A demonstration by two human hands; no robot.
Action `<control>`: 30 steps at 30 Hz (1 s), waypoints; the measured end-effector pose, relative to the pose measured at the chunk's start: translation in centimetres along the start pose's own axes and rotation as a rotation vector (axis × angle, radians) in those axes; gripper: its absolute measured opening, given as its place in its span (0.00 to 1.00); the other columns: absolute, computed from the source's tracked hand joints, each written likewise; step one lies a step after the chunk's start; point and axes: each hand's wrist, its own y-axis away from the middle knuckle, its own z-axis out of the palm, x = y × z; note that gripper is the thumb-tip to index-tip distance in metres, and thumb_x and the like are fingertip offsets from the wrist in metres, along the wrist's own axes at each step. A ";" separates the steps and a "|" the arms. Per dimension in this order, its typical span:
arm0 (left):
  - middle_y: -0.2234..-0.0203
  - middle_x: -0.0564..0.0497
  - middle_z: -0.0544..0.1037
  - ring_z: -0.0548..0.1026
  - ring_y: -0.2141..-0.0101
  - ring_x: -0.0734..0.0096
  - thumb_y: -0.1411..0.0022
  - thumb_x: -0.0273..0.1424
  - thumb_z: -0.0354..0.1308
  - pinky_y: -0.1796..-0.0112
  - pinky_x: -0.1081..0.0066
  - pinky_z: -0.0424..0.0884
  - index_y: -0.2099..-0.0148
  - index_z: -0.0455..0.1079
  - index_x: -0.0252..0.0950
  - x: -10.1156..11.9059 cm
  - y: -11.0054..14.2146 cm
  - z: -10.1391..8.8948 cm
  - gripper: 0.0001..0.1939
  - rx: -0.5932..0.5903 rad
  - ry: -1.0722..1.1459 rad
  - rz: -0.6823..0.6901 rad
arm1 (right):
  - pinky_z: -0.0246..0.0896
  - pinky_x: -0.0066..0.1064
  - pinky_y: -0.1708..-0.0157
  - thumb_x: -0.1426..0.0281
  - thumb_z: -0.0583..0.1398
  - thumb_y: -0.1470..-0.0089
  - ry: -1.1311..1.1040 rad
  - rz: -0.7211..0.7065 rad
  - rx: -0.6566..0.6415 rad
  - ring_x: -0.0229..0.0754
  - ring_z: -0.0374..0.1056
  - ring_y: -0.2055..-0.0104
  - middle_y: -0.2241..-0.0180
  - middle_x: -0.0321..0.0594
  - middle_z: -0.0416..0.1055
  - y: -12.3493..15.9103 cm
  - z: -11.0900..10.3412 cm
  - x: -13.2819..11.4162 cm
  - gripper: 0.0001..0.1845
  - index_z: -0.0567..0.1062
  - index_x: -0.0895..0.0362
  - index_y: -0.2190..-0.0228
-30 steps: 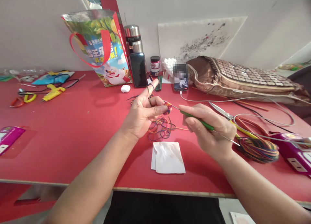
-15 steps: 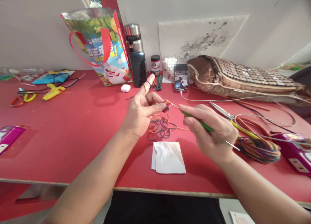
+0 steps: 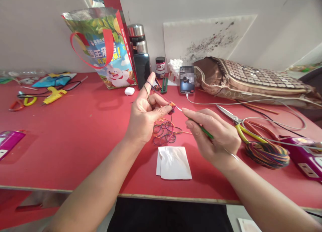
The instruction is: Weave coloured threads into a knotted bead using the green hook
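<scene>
Between the thumb and fingers of my left hand point(image 3: 147, 116) is pinched a small multicoloured crochet piece point(image 3: 172, 107). Dark thread wraps round the raised index finger of that hand. My right hand point(image 3: 213, 134) grips a crochet hook point(image 3: 206, 132) by its green handle; its metal tip reaches the crochet piece, and its rear end sticks out past the palm. How the tip sits in the stitches is too small to tell. Loose loops of multicoloured thread point(image 3: 167, 131) lie on the table below my left hand. A wound bundle of the same thread point(image 3: 268, 154) rests right of my right hand.
Folded white tissue point(image 3: 174, 163) lies near the front edge of the red table point(image 3: 75, 151). Scissors point(image 3: 232, 118) and a white cable are at the right. A propped phone point(image 3: 187, 80), black phone point(image 3: 142, 71), jar point(image 3: 160, 67) and bag point(image 3: 100, 51) stand behind; a yellow glue gun point(image 3: 54, 95) lies left.
My right hand has moved slightly left and up with the crochet hook, bringing its handle closer to the crochet piece. My left index finger has shifted a little up and left.
</scene>
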 end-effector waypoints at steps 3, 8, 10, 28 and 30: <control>0.74 0.58 0.79 0.77 0.69 0.69 0.46 0.22 0.77 0.58 0.68 0.76 0.26 0.71 0.44 -0.1 -0.2 -0.1 0.47 -0.011 0.002 -0.018 | 0.74 0.31 0.70 0.77 0.65 0.31 0.020 -0.022 -0.005 0.40 0.75 0.70 0.65 0.40 0.81 0.0 -0.1 0.1 0.18 0.85 0.52 0.45; 0.74 0.59 0.80 0.77 0.69 0.70 0.46 0.23 0.77 0.60 0.70 0.77 0.25 0.69 0.45 -0.4 -0.6 -0.6 0.47 -0.035 -0.019 -0.033 | 0.73 0.30 0.71 0.78 0.64 0.31 0.055 -0.050 -0.019 0.39 0.75 0.70 0.65 0.40 0.82 -0.1 -0.3 0.1 0.18 0.85 0.53 0.45; 0.74 0.59 0.80 0.78 0.68 0.71 0.45 0.24 0.77 0.60 0.71 0.77 0.24 0.67 0.45 -0.4 -0.7 -0.7 0.49 -0.041 -0.025 -0.041 | 0.73 0.30 0.71 0.79 0.64 0.32 0.056 -0.048 -0.018 0.39 0.75 0.70 0.65 0.40 0.81 -0.2 -0.3 0.0 0.18 0.85 0.53 0.45; 0.73 0.59 0.81 0.83 0.64 0.68 0.46 0.23 0.80 0.54 0.67 0.79 0.24 0.66 0.41 0.2 -0.2 -0.2 0.50 -0.051 0.048 -0.102 | 0.76 0.28 0.67 0.81 0.65 0.33 0.037 -0.059 -0.027 0.38 0.77 0.68 0.64 0.40 0.82 -0.2 -0.7 -0.1 0.19 0.85 0.54 0.46; 0.73 0.60 0.81 0.82 0.65 0.69 0.45 0.22 0.79 0.55 0.68 0.79 0.23 0.65 0.40 0.2 -0.1 -0.1 0.50 -0.057 0.054 -0.120 | 0.77 0.28 0.67 0.81 0.65 0.33 0.054 -0.062 -0.012 0.38 0.77 0.68 0.64 0.40 0.82 -0.1 -0.5 -0.1 0.18 0.85 0.54 0.46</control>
